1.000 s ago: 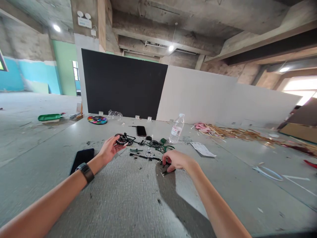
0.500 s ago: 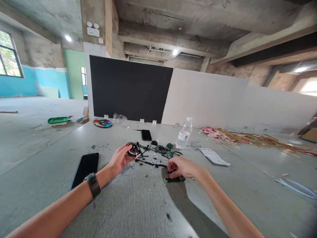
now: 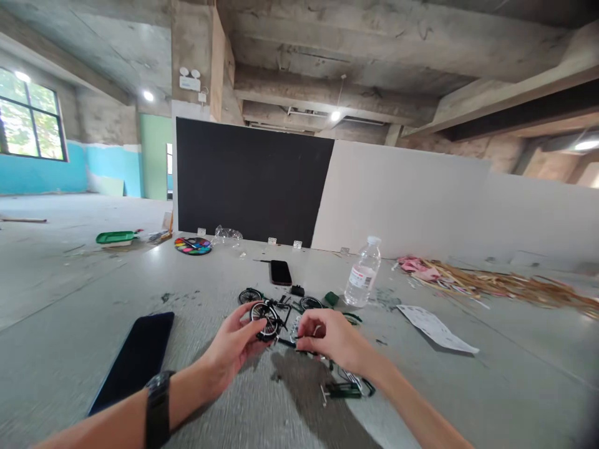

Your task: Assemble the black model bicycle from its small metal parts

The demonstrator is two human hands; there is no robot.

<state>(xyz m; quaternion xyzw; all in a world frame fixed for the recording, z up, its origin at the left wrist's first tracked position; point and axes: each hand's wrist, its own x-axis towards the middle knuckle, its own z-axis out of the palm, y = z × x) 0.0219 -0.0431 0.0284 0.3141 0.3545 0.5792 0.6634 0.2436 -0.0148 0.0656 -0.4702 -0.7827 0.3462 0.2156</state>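
My left hand (image 3: 234,340) is closed on a small model bicycle wheel (image 3: 264,320), black-tyred with thin spokes. It is held upright between thumb and fingers, and thin black frame parts show just beside it. Close on its right, my right hand (image 3: 330,340) has thumb and fingertips pinched together; whatever is between them is too small to make out. A black rod-like part (image 3: 286,342) lies at those fingertips. Behind the hands are another small wheel (image 3: 250,295) and a third wheel (image 3: 311,303). Green parts (image 3: 344,391) lie below my right wrist.
A water bottle (image 3: 363,274) stands behind my right hand, with a printed sheet (image 3: 437,328) to its right. One phone (image 3: 135,358) lies left of my left hand, another phone (image 3: 280,272) farther back. A paint palette (image 3: 193,246) is near the black board (image 3: 253,181).
My right hand has moved left and away from the green parts, towards the wheel in my left hand. My left hand still holds the wheel. The view has shifted slightly.
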